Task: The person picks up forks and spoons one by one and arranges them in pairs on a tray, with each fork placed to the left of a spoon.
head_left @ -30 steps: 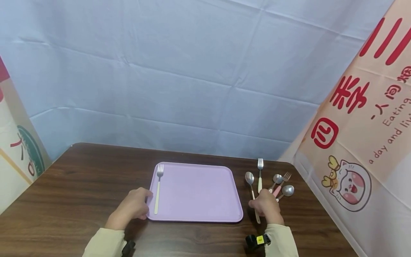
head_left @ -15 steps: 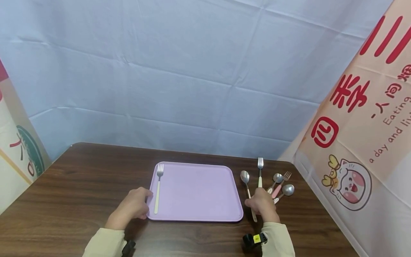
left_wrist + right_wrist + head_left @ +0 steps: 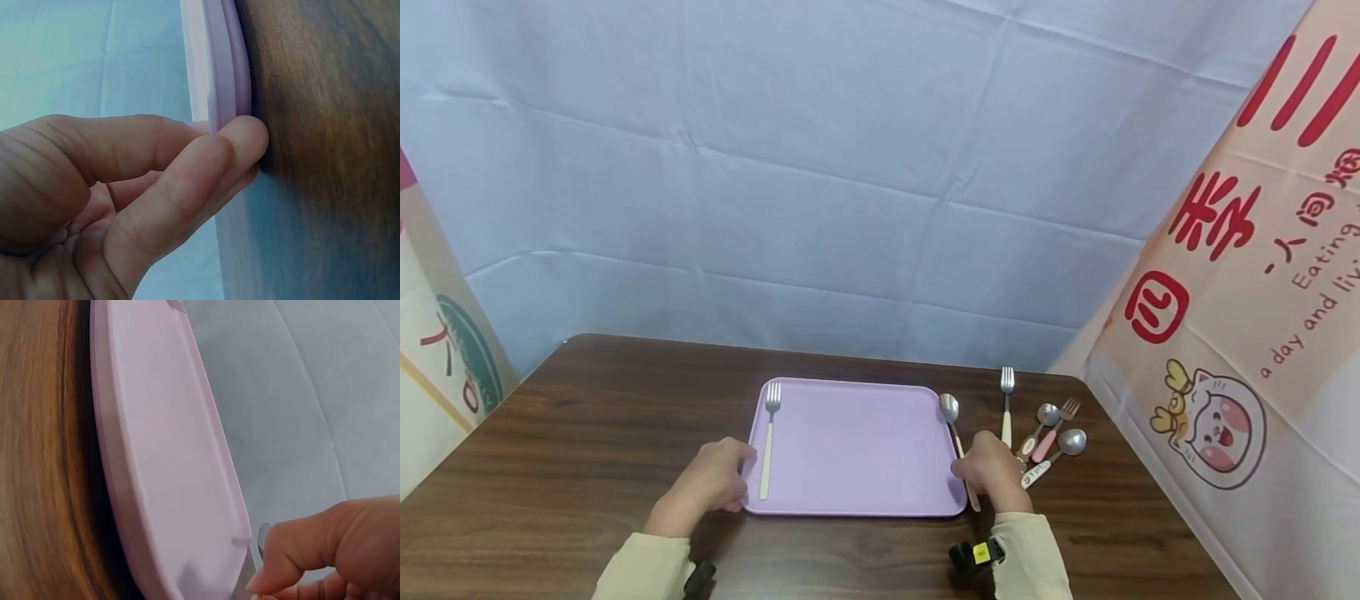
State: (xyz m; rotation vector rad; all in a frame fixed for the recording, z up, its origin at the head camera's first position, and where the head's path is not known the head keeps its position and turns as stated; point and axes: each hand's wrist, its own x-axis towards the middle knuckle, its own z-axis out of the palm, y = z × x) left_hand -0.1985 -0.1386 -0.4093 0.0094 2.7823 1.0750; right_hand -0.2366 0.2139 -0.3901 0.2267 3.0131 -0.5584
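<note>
A lilac rectangular tray point(image 3: 859, 450) lies on the dark wooden table. My left hand point(image 3: 715, 475) pinches its left rim; in the left wrist view the thumb and fingers stand on either side of the tray's edge point(image 3: 224, 69). A fork point(image 3: 768, 454) with a cream handle lies along the left side of the tray. At the opposite rim, my right hand point(image 3: 991, 471) pinches a long-handled metal spoon point(image 3: 949, 408) by its pale handle. The spoon is over or beside the right rim. The right wrist view shows its bowl point(image 3: 263, 536) partly behind the thumb.
Right of my right hand lie a fork point(image 3: 1007, 408) with a cream handle, a small spoon point(image 3: 1047, 415), a pink-handled fork point(image 3: 1045, 446) and another spoon point(image 3: 1072, 442) with a patterned white handle. A pale blue cloth point(image 3: 820, 208) hangs behind the table.
My right hand has moved left with the spoon, from among the other cutlery to the tray's right rim. The left hand and the tray have stayed put.
</note>
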